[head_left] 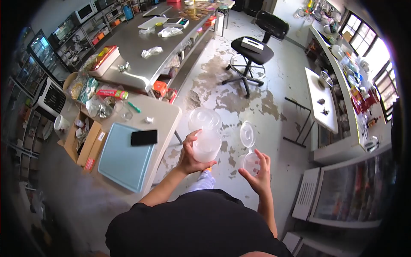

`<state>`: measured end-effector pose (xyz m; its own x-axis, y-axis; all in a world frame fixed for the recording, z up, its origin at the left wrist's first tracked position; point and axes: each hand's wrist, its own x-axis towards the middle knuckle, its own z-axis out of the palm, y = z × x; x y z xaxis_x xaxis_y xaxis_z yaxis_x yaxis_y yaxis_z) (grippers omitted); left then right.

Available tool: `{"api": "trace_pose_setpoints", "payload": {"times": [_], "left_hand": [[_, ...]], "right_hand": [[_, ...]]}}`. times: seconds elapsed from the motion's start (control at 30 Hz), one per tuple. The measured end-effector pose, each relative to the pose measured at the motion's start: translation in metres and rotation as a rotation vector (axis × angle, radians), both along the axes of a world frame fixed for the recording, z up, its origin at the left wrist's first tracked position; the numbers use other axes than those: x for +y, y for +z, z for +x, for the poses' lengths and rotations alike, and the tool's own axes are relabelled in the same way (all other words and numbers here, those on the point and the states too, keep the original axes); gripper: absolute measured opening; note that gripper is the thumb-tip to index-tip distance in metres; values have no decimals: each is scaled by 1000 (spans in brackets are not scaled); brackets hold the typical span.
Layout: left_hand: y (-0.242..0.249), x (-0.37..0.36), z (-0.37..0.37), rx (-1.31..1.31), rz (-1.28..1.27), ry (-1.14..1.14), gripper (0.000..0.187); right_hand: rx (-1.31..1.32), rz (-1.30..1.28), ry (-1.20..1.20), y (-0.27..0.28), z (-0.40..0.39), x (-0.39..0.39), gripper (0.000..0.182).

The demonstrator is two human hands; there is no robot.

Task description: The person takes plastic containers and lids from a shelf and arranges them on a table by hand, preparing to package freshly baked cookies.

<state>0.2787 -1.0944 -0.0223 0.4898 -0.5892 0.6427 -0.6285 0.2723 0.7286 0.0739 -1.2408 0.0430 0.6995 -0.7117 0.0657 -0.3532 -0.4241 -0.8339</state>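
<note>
My left hand (192,156) is wrapped round a larger translucent plastic tub (207,145), whose round clear lid (204,119) hangs open on its far side. In my right hand (260,174) is a smaller clear plastic cup (250,163), with its own lid (247,134) flipped open away from me. The two containers are apart, held in the air above the floor in front of my body. Whether anything is inside them I cannot tell.
On the beige table (168,112) at the left lie a light blue board (124,160), a black phone (144,137) and a cardboard box (87,141). A steel table (132,53) stands beyond it. Ahead is a black office chair (252,47); a white folding table (317,96) stands right.
</note>
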Motion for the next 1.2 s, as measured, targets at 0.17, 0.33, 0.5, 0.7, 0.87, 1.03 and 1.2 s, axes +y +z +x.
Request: {"api": "trace_pose_setpoints", "payload": {"times": [0.17, 0.33, 0.5, 0.7, 0.87, 1.03, 1.2], "left_hand": [[-5, -84, 92, -4, -33, 40, 98], [16, -167, 189, -116, -98, 29, 102], [15, -228, 257, 10, -162, 30, 97], [6, -298, 353, -51, -183, 169, 97], [-13, -354, 461, -156, -159, 450, 96], [22, -390, 542, -138, -42, 785, 99], [8, -399, 612, -86, -81, 1024, 98]], "right_hand": [[-48, -63, 36, -29, 96, -83, 79], [38, -27, 14, -5, 180, -157, 78], [-11, -9, 26, -14, 257, -229, 77], [29, 16, 123, -41, 370, -337, 76], [75, -125, 180, -45, 500, -455, 75], [-47, -198, 390, -10, 652, -538, 75], [-63, -138, 699, 15, 805, -562, 75]]}}
